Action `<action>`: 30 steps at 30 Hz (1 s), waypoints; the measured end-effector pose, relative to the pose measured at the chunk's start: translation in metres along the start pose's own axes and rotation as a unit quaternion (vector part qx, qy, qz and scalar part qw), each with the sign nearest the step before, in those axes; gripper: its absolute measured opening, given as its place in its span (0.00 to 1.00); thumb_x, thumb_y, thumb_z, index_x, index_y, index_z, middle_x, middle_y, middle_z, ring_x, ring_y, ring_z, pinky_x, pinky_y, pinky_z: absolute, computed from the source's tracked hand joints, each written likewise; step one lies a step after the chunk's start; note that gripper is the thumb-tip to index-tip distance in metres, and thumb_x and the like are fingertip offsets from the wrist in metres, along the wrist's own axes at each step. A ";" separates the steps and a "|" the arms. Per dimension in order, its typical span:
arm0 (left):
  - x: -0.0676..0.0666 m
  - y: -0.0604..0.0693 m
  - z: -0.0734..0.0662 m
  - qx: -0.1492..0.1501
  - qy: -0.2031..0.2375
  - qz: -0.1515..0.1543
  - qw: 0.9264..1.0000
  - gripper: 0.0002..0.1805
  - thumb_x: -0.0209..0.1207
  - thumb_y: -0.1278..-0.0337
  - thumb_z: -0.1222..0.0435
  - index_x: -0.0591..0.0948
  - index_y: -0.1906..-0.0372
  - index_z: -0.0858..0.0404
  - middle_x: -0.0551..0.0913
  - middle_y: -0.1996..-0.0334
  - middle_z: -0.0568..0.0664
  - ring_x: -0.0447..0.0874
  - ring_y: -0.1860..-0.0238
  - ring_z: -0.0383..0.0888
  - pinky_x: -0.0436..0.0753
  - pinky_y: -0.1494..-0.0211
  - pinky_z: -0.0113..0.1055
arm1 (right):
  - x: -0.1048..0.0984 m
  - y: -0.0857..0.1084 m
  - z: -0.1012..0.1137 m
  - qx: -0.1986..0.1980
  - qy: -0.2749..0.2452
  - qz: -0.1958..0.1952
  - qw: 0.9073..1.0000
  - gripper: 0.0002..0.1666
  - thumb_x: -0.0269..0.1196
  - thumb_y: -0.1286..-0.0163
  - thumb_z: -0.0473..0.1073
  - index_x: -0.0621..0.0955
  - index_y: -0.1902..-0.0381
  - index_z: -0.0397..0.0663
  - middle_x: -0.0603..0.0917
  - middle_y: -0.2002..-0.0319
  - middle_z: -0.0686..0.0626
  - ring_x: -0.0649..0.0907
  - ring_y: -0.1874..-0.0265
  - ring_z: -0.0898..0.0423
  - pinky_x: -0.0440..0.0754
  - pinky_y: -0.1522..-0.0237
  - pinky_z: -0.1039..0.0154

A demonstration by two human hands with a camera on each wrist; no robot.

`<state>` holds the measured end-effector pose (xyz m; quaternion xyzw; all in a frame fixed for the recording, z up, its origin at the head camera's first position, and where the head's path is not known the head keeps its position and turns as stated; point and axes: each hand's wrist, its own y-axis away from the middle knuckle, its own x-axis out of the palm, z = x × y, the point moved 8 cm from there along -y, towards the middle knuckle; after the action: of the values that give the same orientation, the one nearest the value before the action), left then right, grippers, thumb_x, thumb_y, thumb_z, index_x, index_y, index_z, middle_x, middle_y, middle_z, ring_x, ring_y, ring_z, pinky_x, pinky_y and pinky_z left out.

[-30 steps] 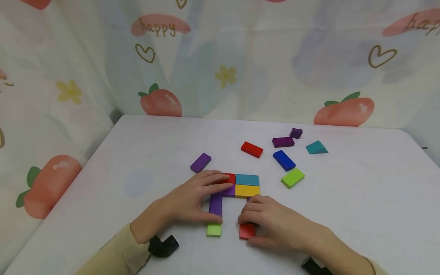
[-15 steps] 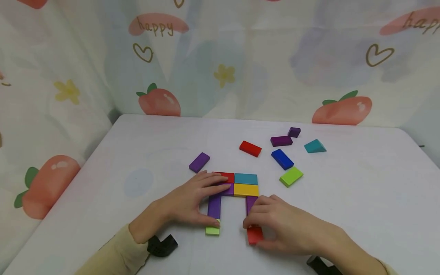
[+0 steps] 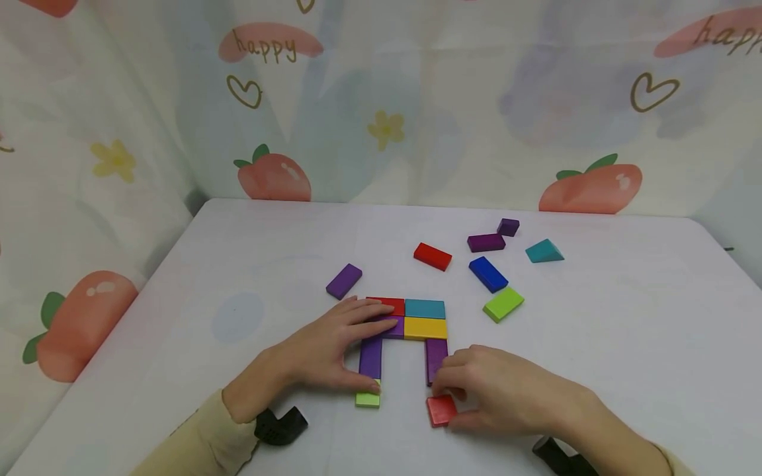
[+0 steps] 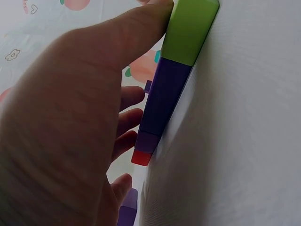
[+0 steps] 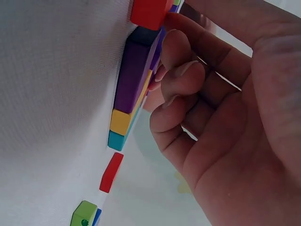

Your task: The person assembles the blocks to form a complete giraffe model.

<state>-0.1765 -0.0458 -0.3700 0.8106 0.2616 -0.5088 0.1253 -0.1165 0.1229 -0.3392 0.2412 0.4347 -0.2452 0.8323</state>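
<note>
The left hand [image 3: 327,340] rests with spread fingers on the red block [image 3: 387,305] and purple block at the arrangement's top left, its thumb on the light green block [image 3: 368,399]. A teal block [image 3: 424,309] and a yellow block [image 3: 425,328] lie beside these. Down the left side runs a purple block [image 3: 370,359]; another purple block [image 3: 436,360] runs down the right. Below that one, slightly tilted and apart from it, the right hand [image 3: 506,390] pinches a small red block [image 3: 441,410] between thumb and curled index finger.
Behind the arrangement lie a purple block [image 3: 344,281], a red block [image 3: 432,256], a blue block [image 3: 489,274], a green block [image 3: 503,304], two darker purple blocks and a teal triangular block [image 3: 544,251]. A patterned cloth [image 3: 440,99] hangs behind the table.
The right hand has shifted right and slightly toward the person with the small red block, uncovering the right purple block. A gap now shows between those two blocks. The left hand stays in place.
</note>
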 end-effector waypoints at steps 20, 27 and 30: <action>0.000 0.000 -0.001 0.005 -0.011 0.000 1.000 0.50 0.65 0.49 0.34 0.66 0.23 0.51 0.60 0.23 0.43 0.48 0.22 0.42 0.45 0.21 0.44 | -0.001 -0.006 -0.004 0.020 0.016 -0.013 1.000 0.11 0.73 0.36 0.54 0.79 0.69 0.66 0.71 0.75 0.67 0.73 0.70 0.68 0.76 0.65 0.70; 0.001 0.000 -0.001 0.005 -0.015 0.000 1.000 0.51 0.64 0.49 0.33 0.66 0.23 0.52 0.59 0.22 0.43 0.48 0.22 0.42 0.45 0.21 0.44 | -0.001 -0.006 -0.004 0.015 0.015 -0.021 1.000 0.11 0.73 0.37 0.54 0.80 0.69 0.64 0.71 0.75 0.67 0.73 0.70 0.68 0.76 0.66 0.70; 0.000 0.000 -0.001 0.007 -0.013 -0.001 1.000 0.51 0.65 0.49 0.34 0.66 0.23 0.52 0.59 0.23 0.43 0.48 0.22 0.42 0.46 0.21 0.44 | -0.001 -0.007 -0.005 0.014 0.014 -0.022 1.000 0.11 0.73 0.36 0.56 0.80 0.68 0.64 0.71 0.74 0.67 0.73 0.70 0.69 0.76 0.66 0.70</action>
<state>-0.1754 -0.0451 -0.3698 0.8044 0.2570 -0.5215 0.1223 -0.1240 0.1211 -0.3420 0.2464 0.4479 -0.2664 0.8172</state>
